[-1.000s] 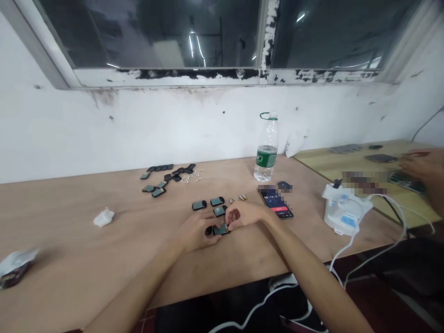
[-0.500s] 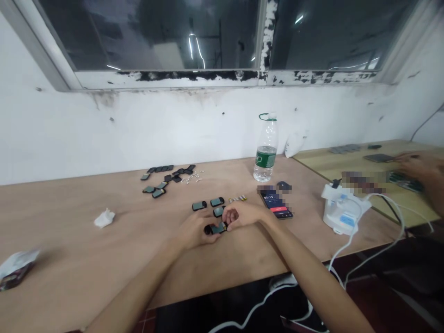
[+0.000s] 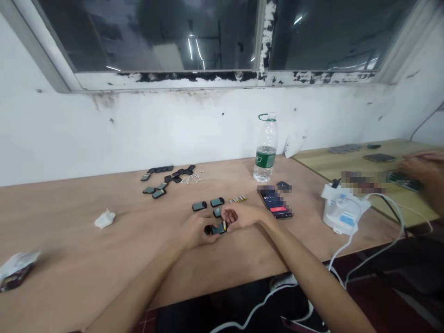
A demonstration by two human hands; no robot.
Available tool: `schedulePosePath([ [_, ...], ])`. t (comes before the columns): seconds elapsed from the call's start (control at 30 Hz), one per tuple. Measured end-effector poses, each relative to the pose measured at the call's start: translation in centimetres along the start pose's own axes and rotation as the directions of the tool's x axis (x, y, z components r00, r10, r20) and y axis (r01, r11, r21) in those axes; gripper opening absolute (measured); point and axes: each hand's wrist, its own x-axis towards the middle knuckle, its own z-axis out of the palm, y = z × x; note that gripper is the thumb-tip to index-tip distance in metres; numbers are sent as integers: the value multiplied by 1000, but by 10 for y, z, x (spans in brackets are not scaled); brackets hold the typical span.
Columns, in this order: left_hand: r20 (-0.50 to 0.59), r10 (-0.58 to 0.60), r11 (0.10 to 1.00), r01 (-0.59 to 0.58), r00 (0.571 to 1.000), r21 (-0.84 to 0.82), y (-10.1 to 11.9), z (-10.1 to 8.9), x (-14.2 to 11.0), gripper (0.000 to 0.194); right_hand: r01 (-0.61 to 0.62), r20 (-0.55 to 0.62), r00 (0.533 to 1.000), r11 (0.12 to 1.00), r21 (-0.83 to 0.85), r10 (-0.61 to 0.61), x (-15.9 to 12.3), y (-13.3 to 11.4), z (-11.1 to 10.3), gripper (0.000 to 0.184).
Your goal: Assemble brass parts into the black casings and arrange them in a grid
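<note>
My left hand (image 3: 194, 230) is closed around one end of a small black case (image 3: 218, 229) with a grey-green face, keeping it on the table. At the case's right end my right hand (image 3: 241, 216) pinches a small silver-and-yellow cylinder (image 3: 225, 225), which looks like a battery. Whether it sits in the case or only touches it, I cannot tell. Two similar cases (image 3: 199, 206) lie just beyond my hands, and another case (image 3: 217, 212) is partly hidden by my right fingers. Several loose cylinders (image 3: 237, 199) lie in a row past my right hand.
Black cases (image 3: 176, 176) and small white pieces (image 3: 190, 178) lie farther back. A phone (image 3: 275, 202), a water bottle (image 3: 265, 155) and a white cabled device (image 3: 342, 210) stand to the right. Crumpled tissue (image 3: 104, 218) lies left. Another person's hands (image 3: 421, 164) work at the yellowish table.
My right fingers have shifted slightly at the case's right end, and the small cylinder there now shows more upright. My left hand has stayed put. The other person's hand has drawn back rightward.
</note>
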Motion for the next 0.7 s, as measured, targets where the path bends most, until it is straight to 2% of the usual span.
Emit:
schedulePosePath([
  [0.3, -10, 30, 999, -30, 999, 30, 0, 1, 1, 11, 53, -92, 994, 997, -55, -58, -1, -4, 0, 20],
  [0.43, -35, 75, 995, -72, 997, 73, 1, 1, 2, 11, 105, -205, 973, 994, 4, -102, -3, -3, -7, 15],
  [0.5, -37, 83, 993, -80, 996, 88, 1, 2, 2, 12, 100, -335, 937, 995, -22, -102, -5, -1, -13, 14],
  [0.6, -28, 72, 993, -69, 997, 94, 2, 3, 3, 12, 41, -527, 845, 994, -104, -90, -5, 5, -20, 13],
  [0.67, -22, 67, 993, -65, 998, 96, 2, 2, 3, 13, -8, -584, 808, 989, -146, -79, -3, 11, -21, 13],
  [0.7, -21, 62, 993, -60, 998, 98, 2, 2, 3, 15, -29, -588, 805, 985, -169, -77, -2, 15, -20, 11],
])
